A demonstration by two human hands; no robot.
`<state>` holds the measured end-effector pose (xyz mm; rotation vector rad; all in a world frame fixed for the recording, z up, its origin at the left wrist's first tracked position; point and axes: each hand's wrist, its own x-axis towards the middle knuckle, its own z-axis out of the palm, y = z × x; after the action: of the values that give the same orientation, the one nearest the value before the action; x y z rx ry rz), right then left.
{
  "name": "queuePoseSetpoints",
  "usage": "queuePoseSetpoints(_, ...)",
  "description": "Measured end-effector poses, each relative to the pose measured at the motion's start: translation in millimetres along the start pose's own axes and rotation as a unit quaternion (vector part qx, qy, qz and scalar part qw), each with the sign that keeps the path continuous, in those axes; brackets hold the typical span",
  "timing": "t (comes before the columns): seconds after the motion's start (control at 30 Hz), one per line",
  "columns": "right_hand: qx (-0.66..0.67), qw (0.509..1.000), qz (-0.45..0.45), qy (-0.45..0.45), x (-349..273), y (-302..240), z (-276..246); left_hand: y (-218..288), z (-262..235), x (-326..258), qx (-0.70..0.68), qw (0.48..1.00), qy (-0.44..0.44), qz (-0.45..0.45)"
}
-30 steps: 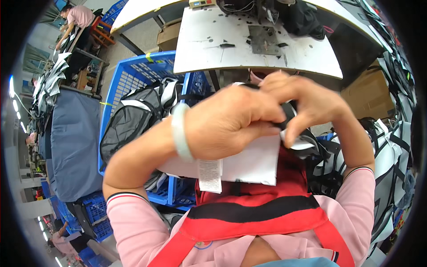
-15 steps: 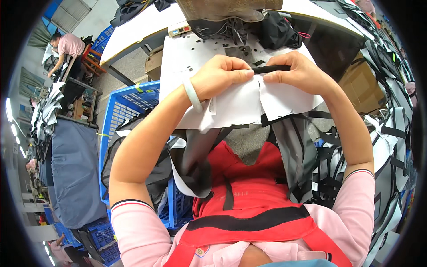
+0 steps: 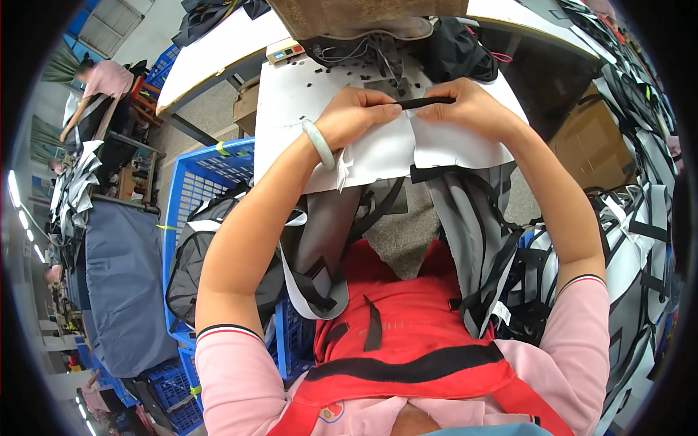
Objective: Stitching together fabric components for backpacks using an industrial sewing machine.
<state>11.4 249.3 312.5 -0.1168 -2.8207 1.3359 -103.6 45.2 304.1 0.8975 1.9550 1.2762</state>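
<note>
Both hands are over the white work table, pinching a narrow black strip [image 3: 425, 103] stretched between them. My left hand [image 3: 356, 115], with a pale bangle on the wrist, grips the strip's left end between thumb and fingers. Its right part is held by my right hand [image 3: 472, 109], thumb underneath. White-backed fabric [image 3: 458, 145] hangs below the strip toward me and drapes over the table's near edge. Grey fabric [image 3: 465, 218] with black straps falls from it beside my red apron [image 3: 407, 305]. The fingertips partly hide the strip's ends.
A brown, worn machine body [image 3: 371, 18] stands beyond my hands, with small black scraps scattered around. Black cloth [image 3: 458, 54] lies right of it. At left stands a blue crate [image 3: 174, 211] holding a grey-black bag. Stacked bags [image 3: 632, 254] and a cardboard box [image 3: 592, 145] crowd the right.
Both hands, still holding the black strip, have shifted slightly left and away from me. The white fabric's near edge has moved farther from me, and the hanging grey fabric has shifted with it.
</note>
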Motion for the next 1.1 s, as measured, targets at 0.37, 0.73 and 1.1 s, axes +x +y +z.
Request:
queuePoseSetpoints(0.37, 0.038, 0.998, 0.040, -0.021, 28.0, 13.0, -1.7, -24.2, -9.1, 37.3, -0.026, 0.999, 0.024, -0.003)
queuePoseSetpoints(0.73, 0.066, 0.998, 0.010, -0.011, 41.5, 22.0, -4.8, -26.5, -15.7, 54.4, -0.060, 0.997, 0.041, 0.016)
queuePoseSetpoints(1.1, 0.120, 0.984, 0.014, 0.131, 26.0, 41.4, -42.2, -35.8, -66.5, 28.9, -0.074, 0.987, 0.145, 0.014)
